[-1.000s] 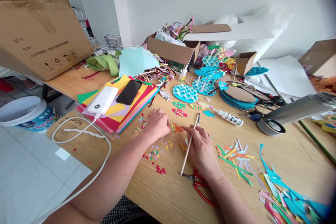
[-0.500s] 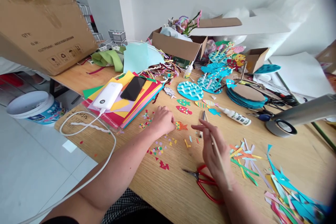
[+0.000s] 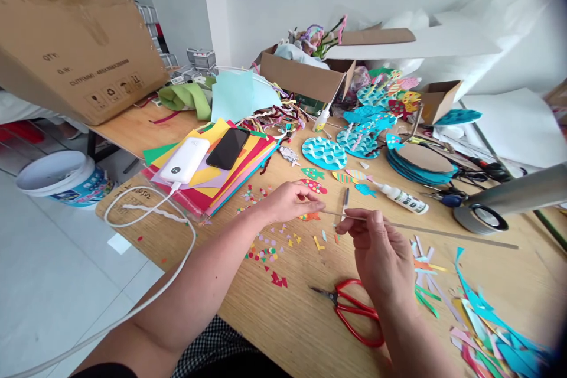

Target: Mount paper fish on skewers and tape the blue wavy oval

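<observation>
My right hand [image 3: 378,251] is closed on a thin wooden stick [image 3: 452,235], which lies almost level across the fingers. The stick's left end meets the fingertips of my left hand [image 3: 290,201], held in a pinch; whether they grip the tip or a tiny piece on it I cannot tell. Just below those fingertips an orange paper fish [image 3: 312,216] lies on the table, partly covered. Behind it are a red spotted paper fish [image 3: 314,185] and a green one [image 3: 312,173]. A pen [image 3: 346,199] rests beyond my right fingers. Red-handled scissors [image 3: 354,307] lie left of my right wrist.
Small paper bits [image 3: 266,253] are scattered near my left forearm. Colored paper strips [image 3: 487,319] lie at right. A white glue bottle [image 3: 405,199] lies behind the stick. Paper sheets [image 3: 212,189] carry a phone [image 3: 228,148] and a power bank [image 3: 185,159], its white cable crossing my left arm.
My right hand has turned the stick from steep to nearly level, its end now at my left fingertips. My left hand has shifted right, its fingers now in a pinch above the orange fish.
</observation>
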The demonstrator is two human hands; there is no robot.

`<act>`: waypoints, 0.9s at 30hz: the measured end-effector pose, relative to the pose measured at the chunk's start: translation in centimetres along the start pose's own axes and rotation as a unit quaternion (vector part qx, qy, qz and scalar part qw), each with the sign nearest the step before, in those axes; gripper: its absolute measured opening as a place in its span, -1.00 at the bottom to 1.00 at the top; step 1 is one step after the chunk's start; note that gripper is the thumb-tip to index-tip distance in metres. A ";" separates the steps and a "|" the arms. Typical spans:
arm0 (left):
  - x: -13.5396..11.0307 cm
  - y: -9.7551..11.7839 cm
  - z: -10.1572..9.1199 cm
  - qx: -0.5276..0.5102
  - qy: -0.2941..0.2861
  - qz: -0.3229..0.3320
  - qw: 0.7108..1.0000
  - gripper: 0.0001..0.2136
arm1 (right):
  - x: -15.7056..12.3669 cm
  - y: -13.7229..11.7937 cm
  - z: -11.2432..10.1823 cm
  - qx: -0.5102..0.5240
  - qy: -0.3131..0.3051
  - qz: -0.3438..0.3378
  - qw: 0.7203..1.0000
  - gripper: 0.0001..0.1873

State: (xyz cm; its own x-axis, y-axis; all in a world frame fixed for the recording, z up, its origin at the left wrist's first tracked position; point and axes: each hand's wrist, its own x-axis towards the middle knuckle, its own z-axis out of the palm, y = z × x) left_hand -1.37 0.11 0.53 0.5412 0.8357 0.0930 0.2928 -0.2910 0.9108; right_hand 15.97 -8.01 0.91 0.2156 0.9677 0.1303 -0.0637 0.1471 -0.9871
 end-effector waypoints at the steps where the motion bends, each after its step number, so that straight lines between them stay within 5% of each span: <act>1: 0.0 0.0 0.0 -0.015 -0.009 0.015 1.000 -0.76 | 0.1 -0.2 0.1 0.019 -0.006 0.003 1.000 -0.66; 14: 0.0 0.1 0.0 -0.189 -0.015 0.038 0.981 -0.81 | 0.8 -0.5 -0.3 0.160 -0.022 0.087 0.983 -0.71; 22: -0.9 1.3 -0.6 -0.342 -0.152 0.022 0.927 -0.84 | 0.7 0.0 -0.2 0.276 -0.082 0.256 0.923 -0.77; 27: -0.8 1.2 -0.9 -0.341 -0.167 0.024 0.925 -0.83 | 0.6 -0.6 0.0 0.313 -0.092 0.271 0.906 -0.78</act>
State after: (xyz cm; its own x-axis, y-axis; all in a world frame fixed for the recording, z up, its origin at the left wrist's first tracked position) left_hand -2.16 -0.54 1.93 0.7878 0.6053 0.1136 -0.2413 0.1336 0.9612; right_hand 16.12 -7.49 1.61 -0.1748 0.9419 -0.2869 -0.6642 -0.3279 -0.6717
